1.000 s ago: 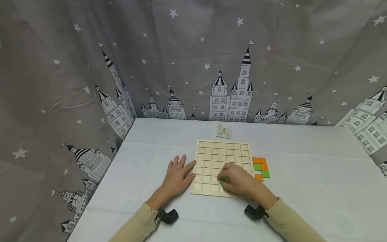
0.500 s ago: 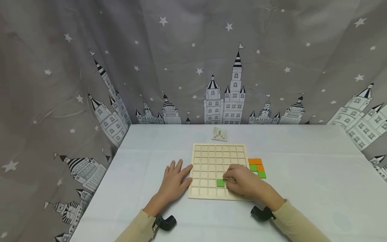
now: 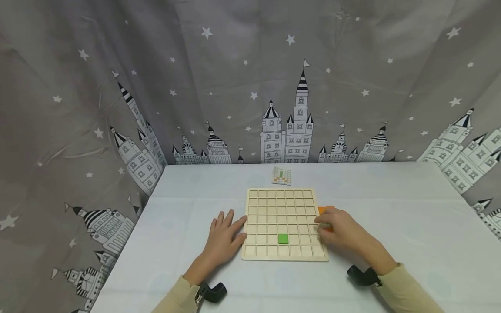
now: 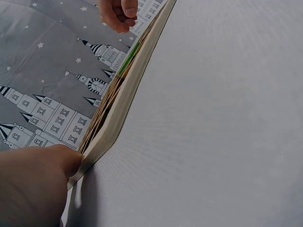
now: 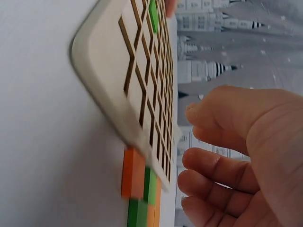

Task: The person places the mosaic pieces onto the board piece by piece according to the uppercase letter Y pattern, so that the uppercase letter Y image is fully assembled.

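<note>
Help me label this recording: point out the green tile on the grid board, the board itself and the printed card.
Green tile [image 3: 283, 239], head view: middle of its top face.
Grid board [image 3: 282, 220], head view: bare cell near its middle.
Printed card [image 3: 281, 176], head view: middle of its patterned face.

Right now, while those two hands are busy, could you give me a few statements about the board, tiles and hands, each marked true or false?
1. The left hand touches the side of the wooden board. True.
2. The green tile on the board sits in a corner cell. False: it sits in the second row from the near edge, middle column.
3. A small patterned card lies beyond the board's far edge. True.
4. The right hand is holding a tile. False: the right wrist view shows nothing in its fingers.
5. The loose tiles beside the board are all orange. False: some are green.
</note>
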Motion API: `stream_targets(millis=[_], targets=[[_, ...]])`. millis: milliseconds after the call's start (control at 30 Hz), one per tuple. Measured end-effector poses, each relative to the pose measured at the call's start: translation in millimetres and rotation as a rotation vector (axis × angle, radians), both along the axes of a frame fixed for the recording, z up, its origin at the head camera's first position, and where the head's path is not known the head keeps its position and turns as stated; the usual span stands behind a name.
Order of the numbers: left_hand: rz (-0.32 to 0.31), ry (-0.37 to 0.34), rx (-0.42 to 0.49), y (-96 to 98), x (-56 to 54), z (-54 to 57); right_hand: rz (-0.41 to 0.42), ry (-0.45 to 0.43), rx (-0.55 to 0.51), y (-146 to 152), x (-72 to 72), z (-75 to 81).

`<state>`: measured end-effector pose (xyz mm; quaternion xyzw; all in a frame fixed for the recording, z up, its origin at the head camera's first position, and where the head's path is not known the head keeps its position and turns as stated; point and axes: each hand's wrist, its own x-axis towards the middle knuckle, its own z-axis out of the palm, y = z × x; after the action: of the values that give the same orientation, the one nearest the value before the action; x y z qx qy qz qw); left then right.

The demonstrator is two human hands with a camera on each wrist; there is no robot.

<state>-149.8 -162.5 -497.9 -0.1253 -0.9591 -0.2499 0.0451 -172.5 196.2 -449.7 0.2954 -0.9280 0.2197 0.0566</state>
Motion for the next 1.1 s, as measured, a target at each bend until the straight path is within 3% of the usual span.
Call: stream_targets(millis=[567, 867, 1100], targets=[[0.015, -0.023, 0.005, -2.5, 6.2, -5.5, -0.142, -0.166, 0.071, 26.1, 4.0, -0.9], [0.013, -0.027, 0.006, -4.1, 7.2, -7.2, -0.138, -0.133, 0.065, 29.5, 3.5, -10.0], [0.002, -0.023, 0.007, -1.7, 1.3, -4.4, -0.138, -0.117, 0.077, 34.3, 1.5, -12.3]])
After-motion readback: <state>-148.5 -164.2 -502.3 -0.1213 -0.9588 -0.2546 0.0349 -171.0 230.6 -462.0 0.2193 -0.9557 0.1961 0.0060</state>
